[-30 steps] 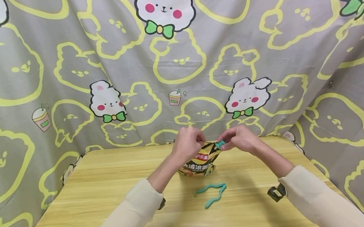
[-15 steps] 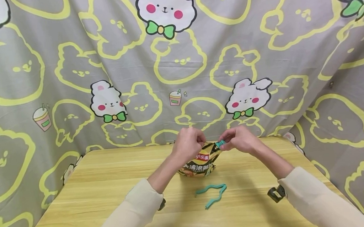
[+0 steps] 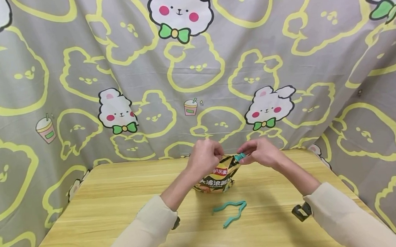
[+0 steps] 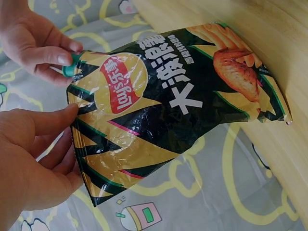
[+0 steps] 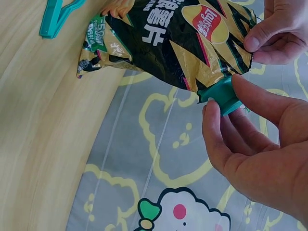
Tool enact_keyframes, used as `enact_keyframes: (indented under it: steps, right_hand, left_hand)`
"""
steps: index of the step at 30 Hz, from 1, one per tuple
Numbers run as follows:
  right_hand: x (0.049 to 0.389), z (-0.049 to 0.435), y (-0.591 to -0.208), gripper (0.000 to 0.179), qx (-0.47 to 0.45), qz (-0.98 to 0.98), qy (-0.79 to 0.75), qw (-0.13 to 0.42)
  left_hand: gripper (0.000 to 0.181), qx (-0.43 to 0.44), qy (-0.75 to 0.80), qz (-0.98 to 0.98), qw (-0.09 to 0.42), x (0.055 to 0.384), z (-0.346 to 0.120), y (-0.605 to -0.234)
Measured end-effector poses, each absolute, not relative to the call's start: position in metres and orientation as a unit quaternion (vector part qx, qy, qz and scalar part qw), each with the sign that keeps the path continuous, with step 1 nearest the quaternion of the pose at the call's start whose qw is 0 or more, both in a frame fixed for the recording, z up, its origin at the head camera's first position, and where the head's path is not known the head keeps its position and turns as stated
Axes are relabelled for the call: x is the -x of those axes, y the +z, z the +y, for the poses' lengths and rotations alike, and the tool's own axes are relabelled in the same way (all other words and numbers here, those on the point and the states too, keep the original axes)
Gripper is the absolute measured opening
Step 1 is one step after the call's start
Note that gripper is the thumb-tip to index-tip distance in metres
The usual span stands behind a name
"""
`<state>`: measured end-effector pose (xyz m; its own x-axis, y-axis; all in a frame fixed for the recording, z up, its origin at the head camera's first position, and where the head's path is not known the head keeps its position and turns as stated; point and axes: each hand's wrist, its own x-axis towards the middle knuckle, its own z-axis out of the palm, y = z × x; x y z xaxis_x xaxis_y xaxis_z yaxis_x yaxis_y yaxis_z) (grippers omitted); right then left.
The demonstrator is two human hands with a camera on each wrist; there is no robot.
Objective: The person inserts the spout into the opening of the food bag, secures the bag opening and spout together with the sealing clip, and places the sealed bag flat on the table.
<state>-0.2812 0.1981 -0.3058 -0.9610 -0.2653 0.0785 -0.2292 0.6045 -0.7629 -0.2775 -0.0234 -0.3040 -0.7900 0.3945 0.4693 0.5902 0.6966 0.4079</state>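
A black and gold bag of chips [image 3: 214, 182] stands upright on the table, its top edge between the two hands. My left hand [image 4: 38, 159] pinches that top edge between thumb and fingers, near the middle. At the bag's top corner my right hand [image 5: 260, 139] pinches a small teal clip [image 5: 222, 95], which sits against the corner. In the left wrist view, part of the same clip [image 4: 72, 65] shows between the right hand's fingers and the bag. The head view hides the bag's upper left behind my left hand.
A longer teal bag clip [image 3: 241, 209] lies spread apart on the wooden table [image 3: 121, 211], in front of the bag. A patterned cloth curtain [image 3: 139, 81] hangs right behind the table's back edge and at both sides.
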Motion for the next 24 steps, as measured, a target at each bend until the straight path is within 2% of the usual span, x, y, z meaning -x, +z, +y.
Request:
enact_keyframes:
  steps: [24]
  right_hand:
    - [0.2798,0.2055,-0.3062,0.042,0.137,0.89,-0.433,0.045]
  left_hand:
    - [0.018,0.274,-0.272,-0.903,0.189,0.2782,-0.0232,-0.3042]
